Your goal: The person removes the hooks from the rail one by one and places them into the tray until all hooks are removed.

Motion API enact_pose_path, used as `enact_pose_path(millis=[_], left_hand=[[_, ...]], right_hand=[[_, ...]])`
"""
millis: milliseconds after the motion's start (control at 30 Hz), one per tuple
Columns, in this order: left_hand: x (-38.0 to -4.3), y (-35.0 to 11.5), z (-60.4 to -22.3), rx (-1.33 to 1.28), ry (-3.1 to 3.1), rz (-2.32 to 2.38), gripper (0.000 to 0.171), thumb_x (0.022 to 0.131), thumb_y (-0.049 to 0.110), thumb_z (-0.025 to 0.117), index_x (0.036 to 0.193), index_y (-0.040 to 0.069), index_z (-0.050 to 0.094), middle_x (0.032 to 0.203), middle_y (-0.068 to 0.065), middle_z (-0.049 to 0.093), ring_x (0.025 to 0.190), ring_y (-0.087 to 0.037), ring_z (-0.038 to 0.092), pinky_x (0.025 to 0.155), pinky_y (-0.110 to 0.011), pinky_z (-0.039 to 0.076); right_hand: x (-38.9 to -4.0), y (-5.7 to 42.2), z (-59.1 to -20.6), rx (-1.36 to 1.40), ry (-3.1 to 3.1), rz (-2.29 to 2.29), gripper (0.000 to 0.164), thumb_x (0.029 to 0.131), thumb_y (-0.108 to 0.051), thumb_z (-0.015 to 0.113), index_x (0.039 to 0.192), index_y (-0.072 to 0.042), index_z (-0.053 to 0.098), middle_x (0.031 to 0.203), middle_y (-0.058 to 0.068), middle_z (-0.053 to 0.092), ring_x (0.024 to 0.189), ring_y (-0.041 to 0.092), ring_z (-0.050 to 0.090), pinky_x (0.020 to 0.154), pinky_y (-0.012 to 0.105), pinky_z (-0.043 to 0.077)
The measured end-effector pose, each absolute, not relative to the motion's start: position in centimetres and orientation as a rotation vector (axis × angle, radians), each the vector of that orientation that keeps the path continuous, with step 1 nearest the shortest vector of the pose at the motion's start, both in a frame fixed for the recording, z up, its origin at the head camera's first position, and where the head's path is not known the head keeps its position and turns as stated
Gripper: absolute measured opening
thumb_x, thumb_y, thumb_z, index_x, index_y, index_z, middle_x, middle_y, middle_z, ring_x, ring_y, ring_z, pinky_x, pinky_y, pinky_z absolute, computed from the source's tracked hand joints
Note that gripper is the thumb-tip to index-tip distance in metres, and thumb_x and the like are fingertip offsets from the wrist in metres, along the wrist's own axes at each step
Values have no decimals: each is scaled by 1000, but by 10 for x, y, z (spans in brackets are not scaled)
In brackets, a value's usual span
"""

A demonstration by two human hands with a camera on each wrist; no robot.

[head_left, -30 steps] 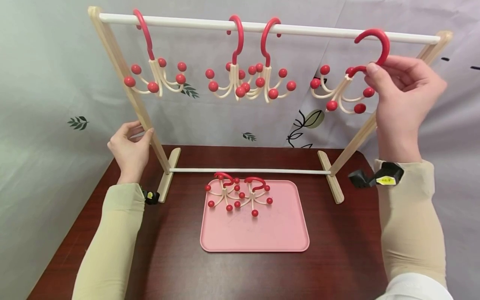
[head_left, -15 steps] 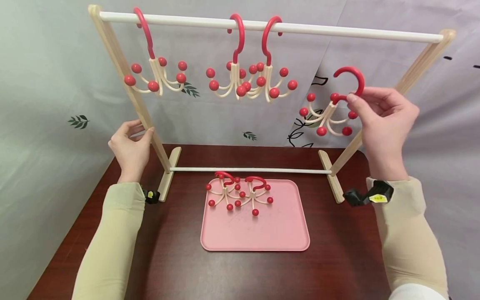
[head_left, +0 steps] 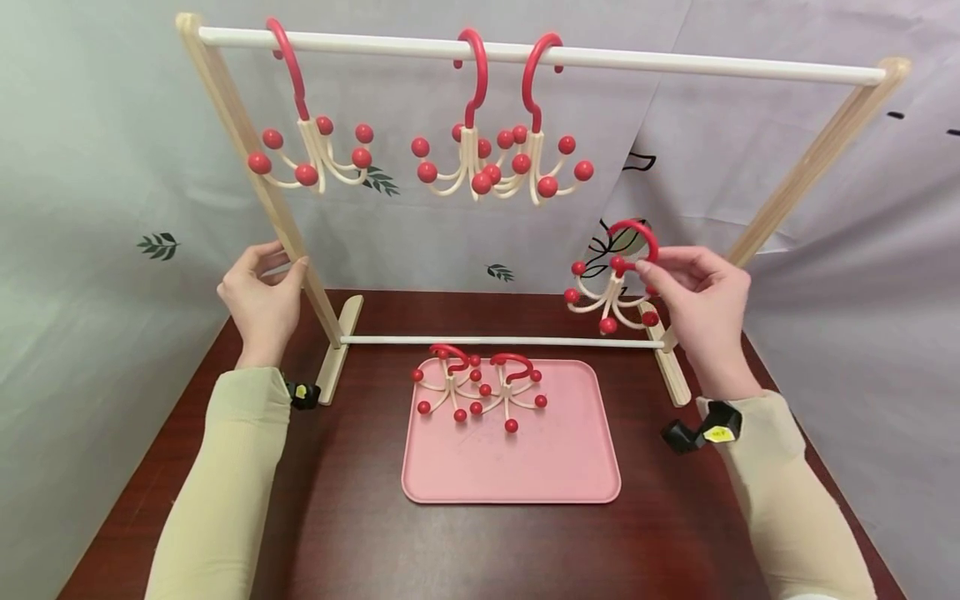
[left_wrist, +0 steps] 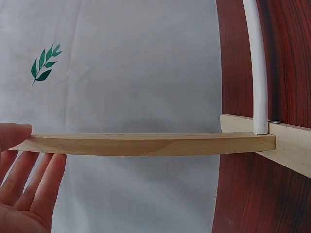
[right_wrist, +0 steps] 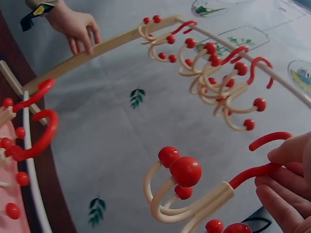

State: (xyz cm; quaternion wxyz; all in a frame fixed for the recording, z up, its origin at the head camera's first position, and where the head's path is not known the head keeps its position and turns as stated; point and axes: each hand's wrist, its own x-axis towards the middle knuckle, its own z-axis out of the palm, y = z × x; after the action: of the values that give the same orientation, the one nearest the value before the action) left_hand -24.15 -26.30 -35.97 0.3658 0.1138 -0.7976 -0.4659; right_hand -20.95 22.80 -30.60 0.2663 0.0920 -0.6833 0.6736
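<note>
My right hand [head_left: 708, 312] pinches the red hook of a hanger [head_left: 614, 290] whose pale curved arms end in red balls. That hanger is off the rack, low in front of the right side; the right wrist view shows thumb and fingers on its hook. My left hand [head_left: 262, 296] grips the left wooden post [head_left: 285, 225] of the rack, thumb on one side and fingers on the other in the left wrist view. Three like hangers hang on the white top rod [head_left: 675, 60]: one hanger [head_left: 311, 150] at left, two close together near the middle.
Two more hangers, a left one [head_left: 450, 387] and a right one [head_left: 507, 390], rest on a pink tray [head_left: 517, 471] on the dark red table [head_left: 480, 550]. A white lower rod [head_left: 487, 340] spans the rack's feet behind the tray. Grey cloth surrounds the table.
My right hand has come down and to the left from beside the top rod, carrying the hanger. My left hand stays on the post, and the other hangers have not moved.
</note>
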Motion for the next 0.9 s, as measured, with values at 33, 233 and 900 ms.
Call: enact_pose_path(millis=[33,233,900], left_hand=[[-241,-263,-360,290,-2052,-1197,34,91,28,78,123,18,74,115,-2,74,93,-13,73,83,-27,59],[-243,-264,-361,290,-2052,-1183,34,91,28,78,124,18,74,115,-3,74,93,-13,73,83,-26,59],[-243,-264,-362,282,-2040,-1194,33,91,26,79,123,18,75,114,-2,75,92,-11,73,82,-25,59]], right_hand=[[-209,227,-311,246,-1864,1820,26,80,-1,87,102,8,75,86,9,76,71,16,72,63,21,59],[-204,221,-337,223,-1959,1839,24,82,0,84,102,9,74,86,7,76,76,13,74,64,19,58],[-184,216,-394,189,-2229,1788,28,87,-5,82,108,9,71,91,5,77,80,8,74,61,18,57]])
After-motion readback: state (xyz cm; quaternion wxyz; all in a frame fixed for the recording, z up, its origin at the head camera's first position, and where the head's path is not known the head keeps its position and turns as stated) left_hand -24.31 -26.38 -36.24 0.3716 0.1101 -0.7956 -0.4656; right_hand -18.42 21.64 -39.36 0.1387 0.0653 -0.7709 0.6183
